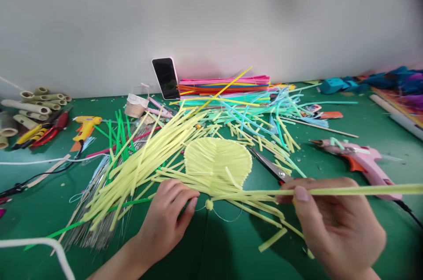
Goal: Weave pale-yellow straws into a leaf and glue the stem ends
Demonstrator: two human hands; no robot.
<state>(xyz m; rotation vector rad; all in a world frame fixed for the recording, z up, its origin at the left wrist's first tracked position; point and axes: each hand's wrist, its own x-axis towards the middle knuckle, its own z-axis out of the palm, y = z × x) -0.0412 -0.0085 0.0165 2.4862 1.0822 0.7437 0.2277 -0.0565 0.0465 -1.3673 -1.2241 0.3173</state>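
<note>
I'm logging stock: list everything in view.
Table: one, green, beneath
Phone: one, black, back centre
Coloured bundles: several, mixed, back centre
Blue pieces: several, blue, back right
Tubes: several, tan, left
Pliers: some, red and yellow, left
Glue guns: two, yellow left, pink right
Wires: many, silver, left
Green strips: several, green, left
Lime strips: many, lime, centre
Small scraps: many, lime, scattered
Leaf shape: one, lime, centre
Ball: one, lime, lower centre
Scissors: one, silver, right of centre
White cord: one, white, lower left
Left hand: one, bare, lower centre
Right hand: one, bare, right, holding lime strip
</note>
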